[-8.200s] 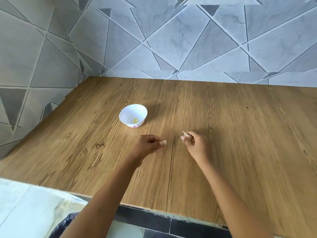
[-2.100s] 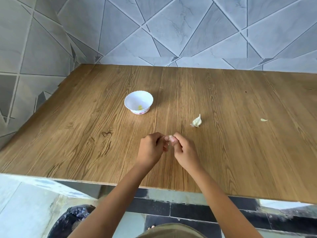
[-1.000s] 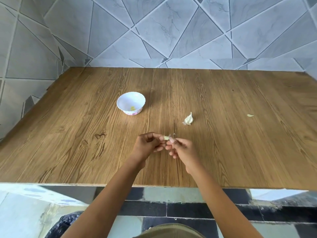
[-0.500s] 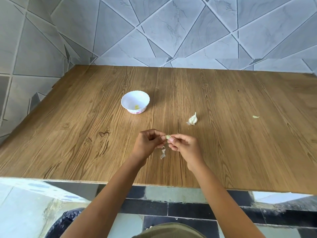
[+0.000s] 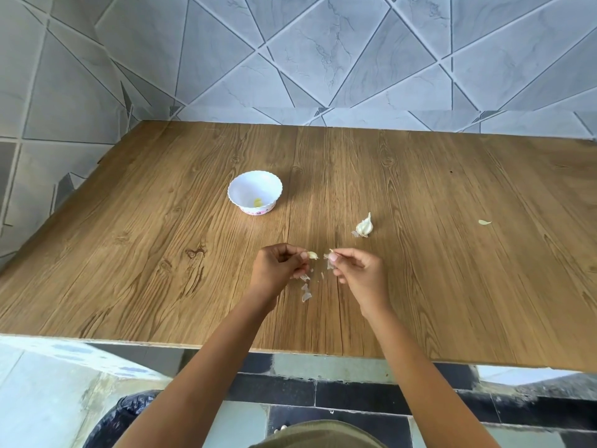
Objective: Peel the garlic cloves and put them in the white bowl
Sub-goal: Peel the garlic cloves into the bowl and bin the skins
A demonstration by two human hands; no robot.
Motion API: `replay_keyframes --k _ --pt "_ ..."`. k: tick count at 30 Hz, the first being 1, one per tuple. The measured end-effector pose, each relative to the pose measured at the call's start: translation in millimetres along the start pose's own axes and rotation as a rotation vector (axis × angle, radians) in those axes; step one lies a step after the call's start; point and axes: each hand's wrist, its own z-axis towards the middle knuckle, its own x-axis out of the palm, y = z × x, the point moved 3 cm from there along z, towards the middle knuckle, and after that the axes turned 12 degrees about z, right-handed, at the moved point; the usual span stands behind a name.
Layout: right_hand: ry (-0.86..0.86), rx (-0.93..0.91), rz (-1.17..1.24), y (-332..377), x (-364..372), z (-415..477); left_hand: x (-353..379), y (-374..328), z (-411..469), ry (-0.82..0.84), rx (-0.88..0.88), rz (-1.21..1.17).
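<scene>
A person peels garlic at a wooden worktop [image 5: 129, 237] set against a grey tiled wall [image 5: 323, 53]. The left hand [image 5: 280, 266], fingers curled, pinches a small pale garlic clove [image 5: 312, 254] between thumb and fingertips. The clove's long axis runs roughly left to right, its free end pointing toward the right hand [image 5: 359, 273].

The right hand is just beside the left without touching it. It pinches a thin strip of papery skin [image 5: 330, 256] between thumb and forefinger, the other fingers curled under. Whether the held clove is fully bare is hard to judge at this size. Loose flakes of skin [image 5: 306, 295] lie on the worktop below the gap between the hands.

A white bowl [image 5: 247, 189] with a pink-patterned base stands upright beyond and to the left of the hands, well apart from them. One yellowish peeled clove [image 5: 257, 202] lies on its bottom. An unpeeled clove [image 5: 365, 226] rests on the worktop beyond the right hand, its tapered tip pointing away from the person toward the wall, with ragged skin at its near end. A small pale scrap [image 5: 484, 222] lies far off to the right. A black bag [image 5: 129, 415] shows below the worktop's near edge.
</scene>
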Motion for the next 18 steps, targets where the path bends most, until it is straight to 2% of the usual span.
replay_keyframes --k 3,6,11,14,18 --pt "-0.116 -0.251 -0.335 1.5 -11.3 18.8 0.8 -0.5 2.3 0.007 0.004 0.002" --pt "-0.210 -0.262 -0.531 -1.6 -21.8 40.0 3.5 -0.4 4.2 0.023 0.005 -0.001" --pt "-0.153 -0.335 -0.764 -11.8 -22.4 55.2 8.2 0.4 6.7 0.039 -0.012 0.010" --pt "-0.148 -0.382 -0.778 -12.7 -21.1 54.1 7.5 -1.2 8.0 0.043 -0.010 0.018" --pt "-0.216 -0.448 -0.564 -1.4 -23.4 34.3 3.5 -3.5 8.0 0.038 -0.002 -0.020"
